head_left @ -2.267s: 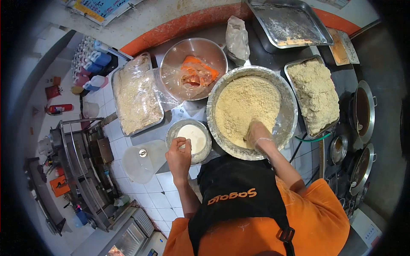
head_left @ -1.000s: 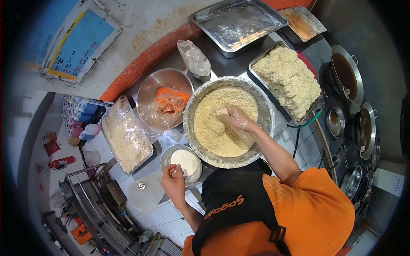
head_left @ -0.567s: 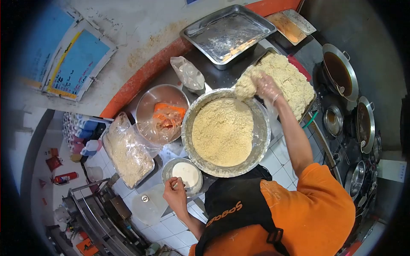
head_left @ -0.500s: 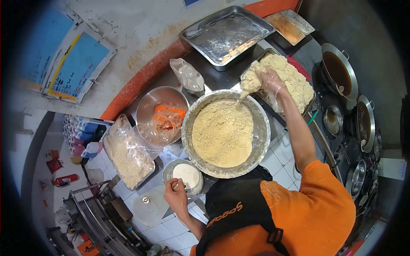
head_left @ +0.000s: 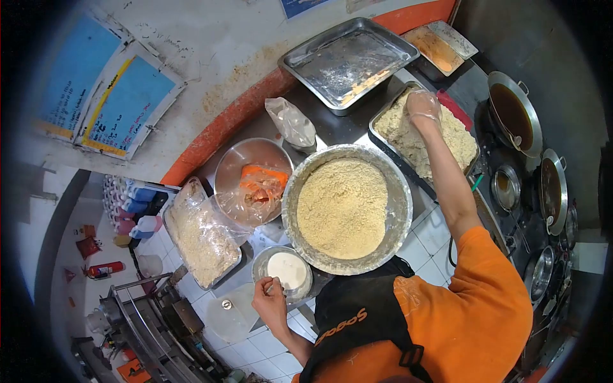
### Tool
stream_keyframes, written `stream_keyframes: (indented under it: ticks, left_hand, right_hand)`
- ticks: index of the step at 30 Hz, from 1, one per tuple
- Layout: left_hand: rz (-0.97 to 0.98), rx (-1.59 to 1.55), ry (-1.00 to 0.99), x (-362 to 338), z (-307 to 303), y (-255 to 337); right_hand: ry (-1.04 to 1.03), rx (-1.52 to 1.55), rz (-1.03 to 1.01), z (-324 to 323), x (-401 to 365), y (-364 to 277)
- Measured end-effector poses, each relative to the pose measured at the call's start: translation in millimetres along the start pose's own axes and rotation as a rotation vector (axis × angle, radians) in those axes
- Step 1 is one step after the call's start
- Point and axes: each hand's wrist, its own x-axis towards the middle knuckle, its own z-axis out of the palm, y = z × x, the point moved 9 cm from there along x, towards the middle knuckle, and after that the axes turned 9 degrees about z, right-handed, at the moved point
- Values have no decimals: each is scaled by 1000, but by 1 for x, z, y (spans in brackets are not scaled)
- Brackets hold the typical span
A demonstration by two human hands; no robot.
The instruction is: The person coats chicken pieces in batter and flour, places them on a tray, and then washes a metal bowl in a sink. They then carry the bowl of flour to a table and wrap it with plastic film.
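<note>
My right hand (head_left: 424,106), in a clear plastic glove, rests on crumbly flour-coated pieces (head_left: 408,137) heaped in a metal tray (head_left: 382,119). Its fingertips are hidden, so its grip cannot be told. In front of me a large metal basin (head_left: 403,220) holds pale yellow flour (head_left: 341,207). My left hand (head_left: 269,301) is closed, fingers curled, by the near rim of a bowl (head_left: 305,287) of white liquid (head_left: 287,270). Whatever it grips, if anything, does not show.
A steel bowl (head_left: 227,163) holds something orange in plastic. Left stands a plastic-covered tray (head_left: 198,239); behind, a floury tray (head_left: 345,60) and a clear bag (head_left: 290,124). Pans of brown liquid (head_left: 511,112) line the right side. A lid (head_left: 227,319) lies near my left hand.
My right hand has moved from between basin and tray, where it held a floury clump, back over the tray. My left hand stays by the white liquid; the whole view has shifted slightly.
</note>
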Motion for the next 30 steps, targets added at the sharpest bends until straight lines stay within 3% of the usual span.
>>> stream_keyframes:
  ticks: [3,5,6,9,11,13,16,18,21,23,24,27,29,30]
  left_hand:
    - [8,16,18,0,0,5]
    - [30,34,24,2,0,12]
    - [49,31,14,3,0,18]
    - [58,0,17,5,-1,28]
    - [55,-24,9,6,-1,27]
    - [78,73,23,4,-2,23]
    - [57,8,30,0,0,14]
    - [54,-23,42,-2,-4,12]
    - [-14,-68,53,-1,-1,12]
    - [79,108,16,10,1,24]
    - [116,54,10,18,4,31]
    - [291,62,80,60,7,72]
    - [446,55,105,109,20,79]
    - [562,91,123,131,26,89]
  right_hand:
    - [-161,-119,-139,24,-20,-25]
    - [103,-143,-149,52,-30,-26]
    - [-111,-224,-82,64,-30,-21]
    - [-81,-206,-78,70,-28,-17]
    - [-200,-227,-60,63,-35,-13]
    - [57,-15,-140,33,-40,-13]
    - [270,234,17,8,-35,64]
    - [459,487,-6,-21,-51,130]
    - [310,386,350,-37,-83,200]
    - [266,333,318,-27,-101,230]
    - [194,341,408,-34,-118,225]
    - [183,350,270,1,-136,229]
    - [182,375,152,11,-147,204]
    - [119,459,192,1,-156,183]
